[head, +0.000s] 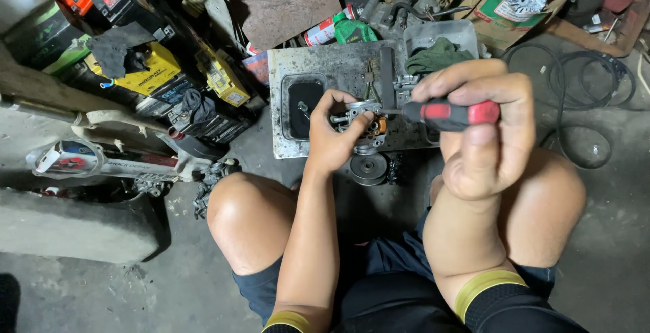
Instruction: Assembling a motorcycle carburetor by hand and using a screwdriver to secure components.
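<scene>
Gripping the small metal carburetor [362,124] in my left hand [333,140] above the grimy tray [318,69], my right hand [484,130] clenched around the red-and-black screwdriver [452,113], I judge its tip could slip sideways and jab my left fingers [359,124].

Your screwdriver [452,114]: glossy red-and-black plastic handle | carburettor [364,124]: dull cast metal with brass parts | tray [284,96]: scuffed, stained grey metal | rag [439,55]: matt green cloth | floor [602,252]: rough concrete
</scene>
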